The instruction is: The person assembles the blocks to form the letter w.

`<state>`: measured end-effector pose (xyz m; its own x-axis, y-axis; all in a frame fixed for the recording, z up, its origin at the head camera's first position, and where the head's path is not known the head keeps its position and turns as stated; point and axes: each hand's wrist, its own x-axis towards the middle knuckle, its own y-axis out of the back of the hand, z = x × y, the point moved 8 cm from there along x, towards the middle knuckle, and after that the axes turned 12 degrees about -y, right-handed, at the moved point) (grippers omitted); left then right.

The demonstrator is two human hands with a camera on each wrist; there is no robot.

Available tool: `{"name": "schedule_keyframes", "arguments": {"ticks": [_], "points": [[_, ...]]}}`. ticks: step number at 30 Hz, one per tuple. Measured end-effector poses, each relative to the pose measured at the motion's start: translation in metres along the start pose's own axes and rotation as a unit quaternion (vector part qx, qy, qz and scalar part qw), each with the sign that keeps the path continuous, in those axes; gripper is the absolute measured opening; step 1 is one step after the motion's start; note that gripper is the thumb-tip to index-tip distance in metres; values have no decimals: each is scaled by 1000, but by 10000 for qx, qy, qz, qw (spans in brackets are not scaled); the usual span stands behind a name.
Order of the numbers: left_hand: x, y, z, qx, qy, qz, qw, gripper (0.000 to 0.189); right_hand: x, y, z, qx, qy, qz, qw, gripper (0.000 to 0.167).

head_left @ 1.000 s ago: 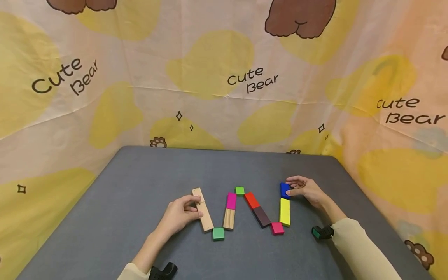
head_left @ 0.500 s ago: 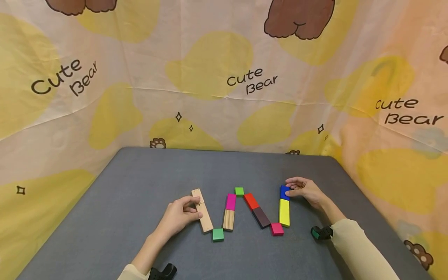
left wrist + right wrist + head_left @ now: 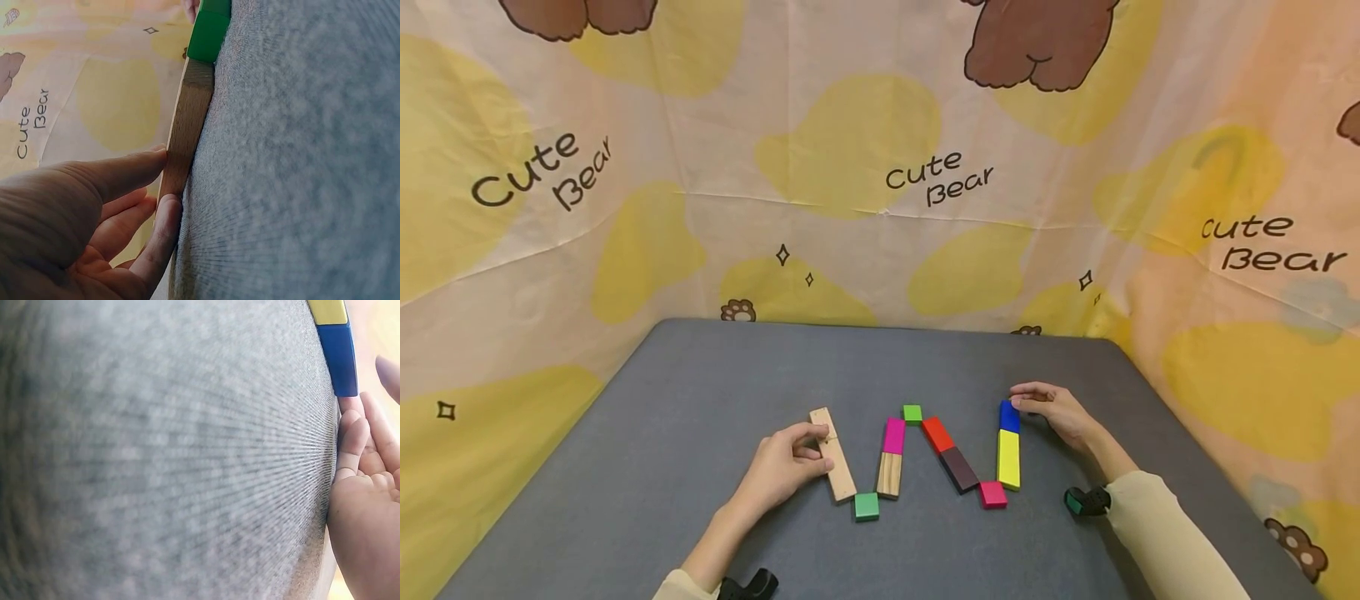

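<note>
Several small coloured and plain wood blocks lie flat in a zigzag. My left hand (image 3: pixel 782 460) touches the left side of the pale wood row (image 3: pixel 835 462) at the zigzag's left end, thumb and fingertips against it. In the left wrist view, this wood edge (image 3: pixel 190 119) runs up to a green block (image 3: pixel 209 34). At the right end, my right hand (image 3: pixel 1056 411) has its fingers at the far end of the blue block (image 3: pixel 1009 417), the thumb close by. The right wrist view shows the thumb raised off the blue block (image 3: pixel 338 359). A yellow block (image 3: pixel 1009 460) adjoins the blue one.
Between the hands lie a green block (image 3: pixel 867 507), a magenta block (image 3: pixel 894 436), a striped wood block (image 3: pixel 890 476), a light green block (image 3: pixel 912 414), a red block (image 3: pixel 937 434), a dark brown block (image 3: pixel 959 469) and a pink block (image 3: pixel 993 495). Printed cloth (image 3: pixel 850 167) surrounds the grey table (image 3: pixel 737 367).
The blue block has slid slightly toward me against the yellow one. My right thumb has shifted from its side to its far end. My left hand stays at the pale wood.
</note>
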<state>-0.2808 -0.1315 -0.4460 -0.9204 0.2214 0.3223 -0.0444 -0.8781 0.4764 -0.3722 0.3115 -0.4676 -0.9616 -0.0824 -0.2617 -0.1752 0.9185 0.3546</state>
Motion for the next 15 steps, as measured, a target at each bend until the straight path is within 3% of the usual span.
{"name": "schedule_keyframes", "arguments": {"ticks": [10,15], "points": [[5,6,8,358,-521,268,9976,29,2,1,-2,21,-82,97,9999,48],[3,5,5,245,-471,277,9982,25,0,0,-3,76,-103,86,9999,48]]}}
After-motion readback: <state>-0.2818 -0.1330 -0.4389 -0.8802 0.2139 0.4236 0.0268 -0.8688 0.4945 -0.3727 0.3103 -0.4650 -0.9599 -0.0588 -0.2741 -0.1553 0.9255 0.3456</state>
